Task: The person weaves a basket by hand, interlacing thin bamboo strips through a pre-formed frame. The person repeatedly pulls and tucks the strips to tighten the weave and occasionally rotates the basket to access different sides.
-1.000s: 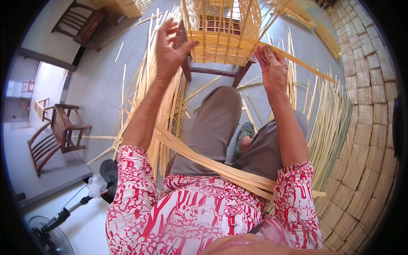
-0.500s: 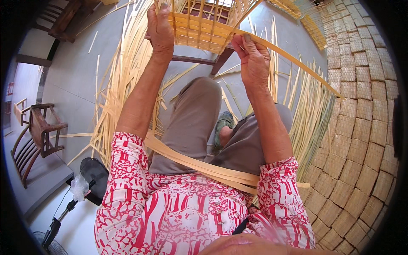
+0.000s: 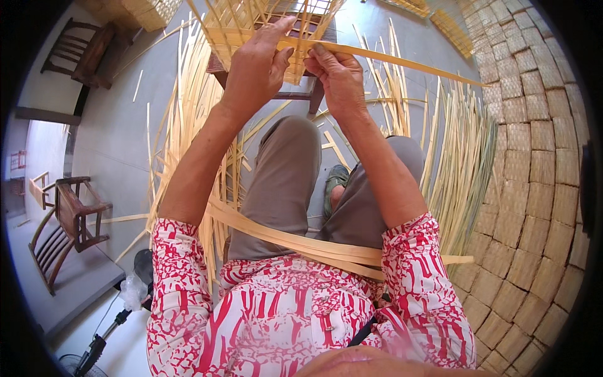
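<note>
Red-white patterned shirt (image 3: 270, 314); grey-brown trousers (image 3: 282, 182); green shoe (image 3: 336, 175).

Your right hand (image 3: 339, 72) pinches a pale strip (image 3: 408, 61) at the side of a loosely woven basket (image 3: 217, 36); the strip's free end runs out rightward. Your left hand (image 3: 259, 66) is at the basket too, thumb and fingers apart. A bunch of strips (image 3: 282, 237) lies across your lap (image 3: 282, 176).

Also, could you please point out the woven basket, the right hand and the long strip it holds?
Woven basket (image 3: 295, 64), head view: lower part of its wall.
Right hand (image 3: 342, 81), head view: middle of the hand.
Long strip (image 3: 402, 61), head view: free length, right of the hand.
</note>
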Demonstrator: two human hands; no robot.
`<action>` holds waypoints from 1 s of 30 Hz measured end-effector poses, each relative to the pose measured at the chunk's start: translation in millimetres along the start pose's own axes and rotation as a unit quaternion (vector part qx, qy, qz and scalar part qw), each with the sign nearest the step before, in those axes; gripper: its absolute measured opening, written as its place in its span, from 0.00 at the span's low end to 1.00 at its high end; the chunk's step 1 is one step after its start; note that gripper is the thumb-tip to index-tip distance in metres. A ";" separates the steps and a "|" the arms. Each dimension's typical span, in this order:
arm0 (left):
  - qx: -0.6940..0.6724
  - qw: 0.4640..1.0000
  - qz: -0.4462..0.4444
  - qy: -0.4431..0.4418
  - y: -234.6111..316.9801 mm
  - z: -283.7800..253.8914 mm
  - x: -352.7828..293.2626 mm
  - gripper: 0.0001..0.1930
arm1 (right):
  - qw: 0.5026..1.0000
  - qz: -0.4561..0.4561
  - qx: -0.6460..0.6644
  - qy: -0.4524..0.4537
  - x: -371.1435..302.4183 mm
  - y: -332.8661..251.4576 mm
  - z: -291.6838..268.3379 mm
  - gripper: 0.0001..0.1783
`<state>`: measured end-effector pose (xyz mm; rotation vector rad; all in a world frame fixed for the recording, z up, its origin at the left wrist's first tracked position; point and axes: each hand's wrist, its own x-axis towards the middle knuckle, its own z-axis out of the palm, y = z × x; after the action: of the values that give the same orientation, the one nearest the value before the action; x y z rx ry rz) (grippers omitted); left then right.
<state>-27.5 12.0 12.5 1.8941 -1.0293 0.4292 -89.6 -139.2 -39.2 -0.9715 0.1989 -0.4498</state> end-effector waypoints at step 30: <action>0.099 0.987 0.015 -0.123 -15.0 -8.2 16.0 0.05 | 0.965 0.104 -0.204 -0.126 4.5 -13.9 -4.4 0.15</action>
<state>-5.1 14.8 18.9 2.1508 -1.2158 0.3283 -91.0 -151.3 -30.0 -1.3847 0.1625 -0.0874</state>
